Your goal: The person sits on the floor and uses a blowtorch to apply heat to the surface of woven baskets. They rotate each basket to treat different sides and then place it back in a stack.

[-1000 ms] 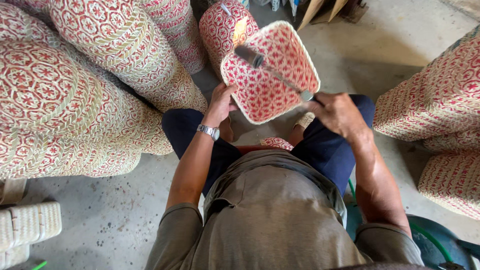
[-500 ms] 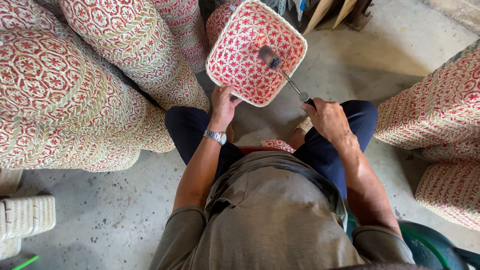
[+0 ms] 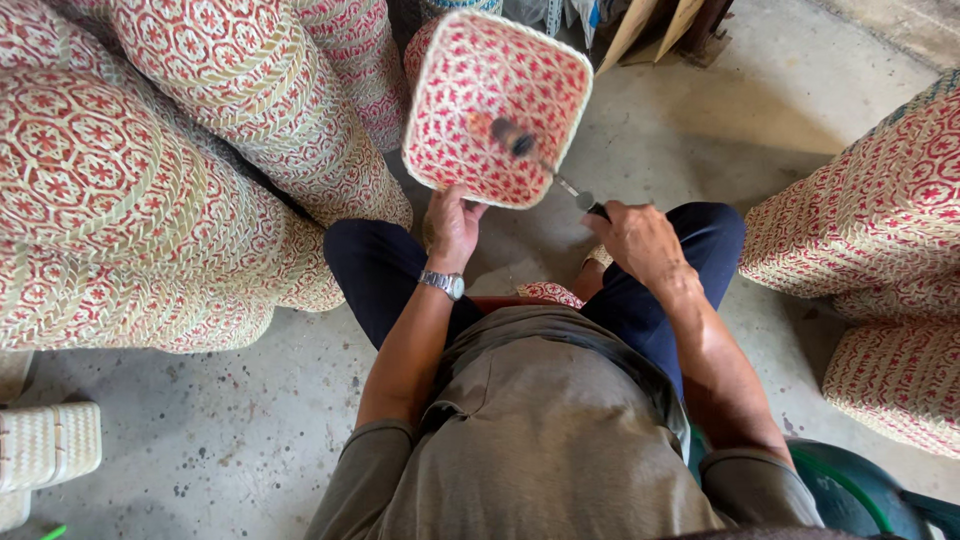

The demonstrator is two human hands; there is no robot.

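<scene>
Head view: left fingers [image 3: 462, 205] grip basket [image 3: 497, 105] rim.

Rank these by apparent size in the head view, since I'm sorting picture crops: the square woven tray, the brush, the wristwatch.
1. square woven tray
2. brush
3. wristwatch

Ranked as seen; nearness to the camera differs.

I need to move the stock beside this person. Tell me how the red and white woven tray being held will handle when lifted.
The woven tray is probably light: the left hand alone holds it up by its lower edge. It looks fairly stiff, keeping its square, rimmed shape while the brush in the right hand meets its face. The weave likely grips well, though hard squeezing might dent it.
</scene>
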